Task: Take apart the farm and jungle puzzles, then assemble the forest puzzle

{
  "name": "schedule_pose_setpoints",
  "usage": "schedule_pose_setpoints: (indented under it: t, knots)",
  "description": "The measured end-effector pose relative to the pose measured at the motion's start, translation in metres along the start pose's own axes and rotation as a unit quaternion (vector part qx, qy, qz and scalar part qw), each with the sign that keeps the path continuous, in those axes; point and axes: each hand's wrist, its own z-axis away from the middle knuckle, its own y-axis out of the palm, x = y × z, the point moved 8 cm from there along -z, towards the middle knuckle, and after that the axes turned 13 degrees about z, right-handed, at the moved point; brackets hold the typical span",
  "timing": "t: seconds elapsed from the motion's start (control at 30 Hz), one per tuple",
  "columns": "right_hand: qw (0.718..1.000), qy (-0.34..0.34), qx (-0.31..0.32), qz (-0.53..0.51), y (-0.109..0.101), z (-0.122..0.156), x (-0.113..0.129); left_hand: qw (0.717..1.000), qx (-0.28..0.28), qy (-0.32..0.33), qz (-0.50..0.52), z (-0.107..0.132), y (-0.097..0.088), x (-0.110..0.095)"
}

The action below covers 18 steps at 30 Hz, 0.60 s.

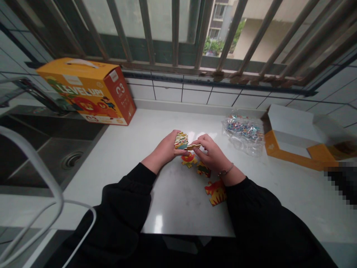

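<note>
My left hand is closed around a thick stack of jigsaw puzzle pieces, held edge-on just above the white counter. My right hand pinches a few puzzle pieces at the right side of that stack. Under my hands lie a red and yellow puzzle piece and a dark green one, the latter partly covered by my right hand. Closer to me, an orange and red puzzle piece rests beside my right sleeve.
An orange "LEVEL UP!" box stands at the back left next to the sink. At the right are a clear plastic bag of colourful pieces and an opened orange and white box. White cables hang at the left.
</note>
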Motion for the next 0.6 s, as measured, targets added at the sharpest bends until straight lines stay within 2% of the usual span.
schedule_pose_setpoints:
  t: [0.13,0.23,0.3,0.37,0.43,0.5,0.6]
  knots:
    - [1.0,-0.002,-0.002,0.005,0.009,-0.001,0.002,1.0,0.02,0.003,-0.003,0.0,0.004,-0.001]
    - [0.999,-0.006,0.005,-0.034,0.014,0.0,0.002,1.0,0.022,0.015,-0.001,0.001,0.005,-0.006]
    - [0.999,0.018,-0.003,-0.049,0.012,0.002,-0.003,1.0,0.011,0.017,-0.007,0.002,0.003,-0.008]
    - [0.999,0.029,-0.008,-0.012,0.006,0.003,-0.005,1.0,-0.001,0.013,-0.015,0.003,0.001,-0.009]
    - [0.998,0.009,0.018,0.06,0.005,0.004,-0.002,1.0,-0.007,0.01,-0.019,0.004,0.0,-0.01]
    - [0.99,-0.012,0.073,0.123,0.012,0.006,0.0,1.0,-0.012,0.01,-0.019,0.004,-0.001,-0.01]
    - [0.979,-0.012,0.132,0.154,0.023,0.009,-0.002,0.999,-0.026,0.005,-0.023,0.004,-0.003,-0.009]
